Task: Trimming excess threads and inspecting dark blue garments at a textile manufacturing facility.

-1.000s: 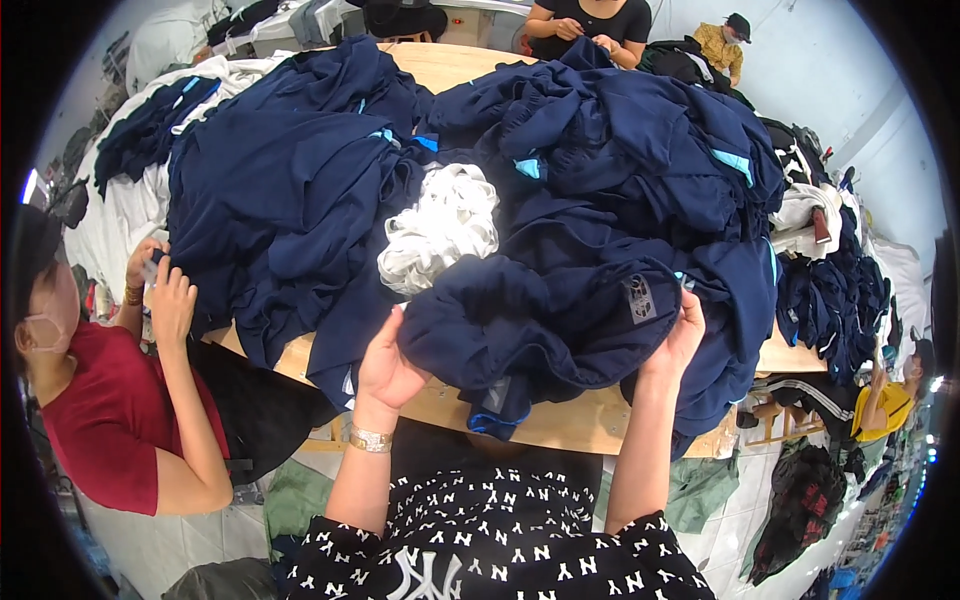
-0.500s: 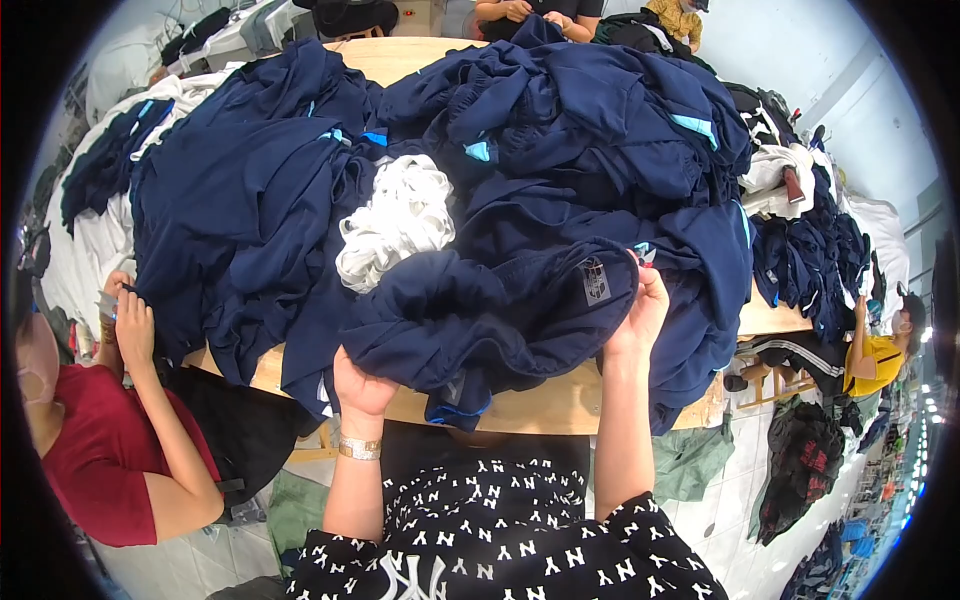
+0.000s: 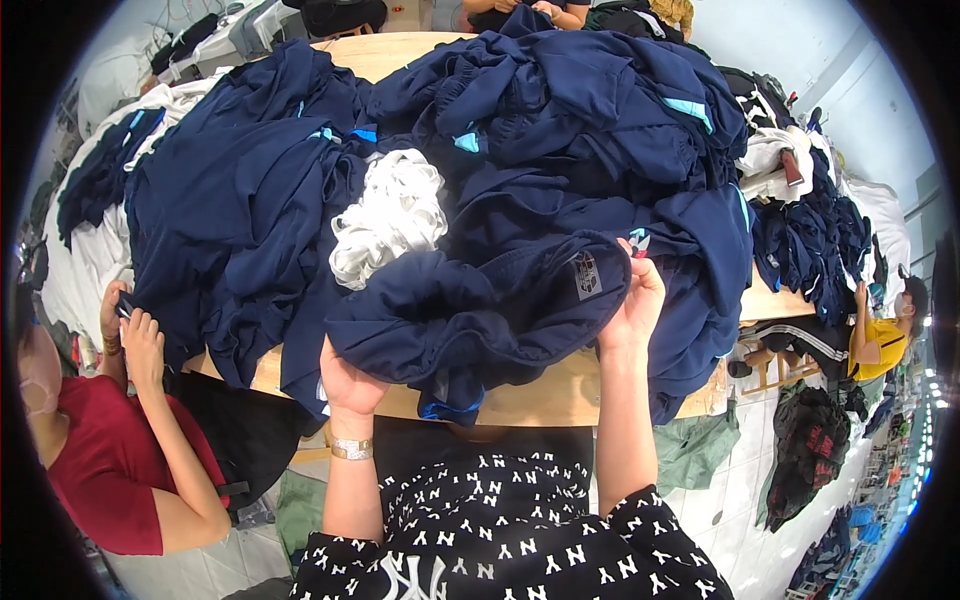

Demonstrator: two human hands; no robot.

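A navy garment point(image 3: 455, 325) is stretched between my hands over the near table edge, its round, waistband-like opening spread towards me. A printed grey label point(image 3: 587, 275) shows on the inside of that opening. My left hand point(image 3: 352, 378) is closed on the garment's left side, fingers partly hidden under the cloth. At the right end of the opening my right hand point(image 3: 632, 305) grips the rim. Small thread snips point(image 3: 640, 246) with metal blades and a bit of red stick out from the same hand. A bundle of white tape or elastic point(image 3: 390, 220) lies just beyond the garment.
Large piles of navy garments point(image 3: 235, 200) cover much of the wooden table point(image 3: 385, 55). At the left a person in a dark red top point(image 3: 130, 460) handles navy cloth. Another person's hands show at the far edge. Someone in yellow point(image 3: 880, 340) is at the right.
My hands and the garment have shifted only slightly; the whole view has moved a little. Both hands keep their hold. The person at the left has moved their hands slightly.
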